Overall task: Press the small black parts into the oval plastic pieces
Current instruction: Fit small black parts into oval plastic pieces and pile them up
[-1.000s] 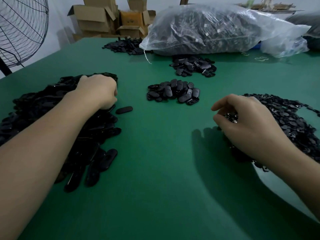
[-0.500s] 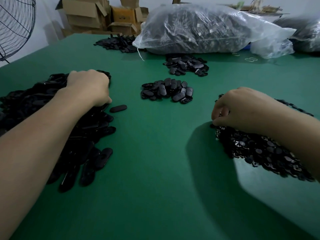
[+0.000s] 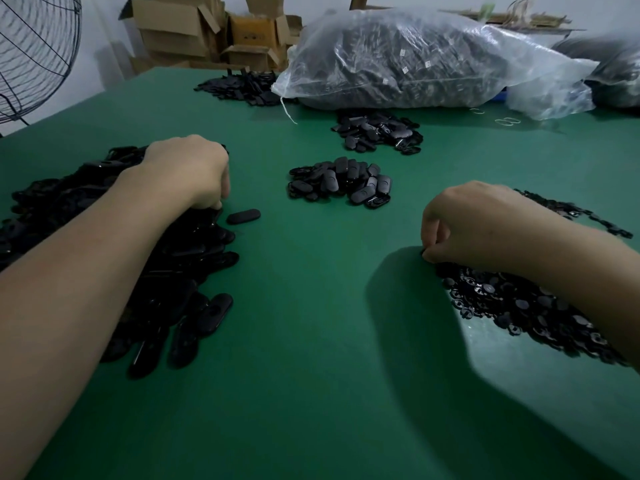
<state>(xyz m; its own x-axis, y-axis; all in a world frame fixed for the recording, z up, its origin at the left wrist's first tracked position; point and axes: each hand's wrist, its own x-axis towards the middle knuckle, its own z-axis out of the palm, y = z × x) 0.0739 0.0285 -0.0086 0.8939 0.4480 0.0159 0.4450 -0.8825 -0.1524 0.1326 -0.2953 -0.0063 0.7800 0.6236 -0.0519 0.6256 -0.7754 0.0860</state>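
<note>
The small black parts (image 3: pixel 512 306) lie heaped at right; the right hand (image 3: pixel 474 226) has dropped onto their near edge, fingers curled; the left hand (image 3: pixel 187 171) stays curled on the oval plastic pieces (image 3: pixel 180 271); grips hidden; likely picking, not yet pressing.

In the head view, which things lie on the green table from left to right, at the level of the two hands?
Big pile of oval pieces → single loose oval piece → small pile of oval pieces → pile of small black parts.
</note>
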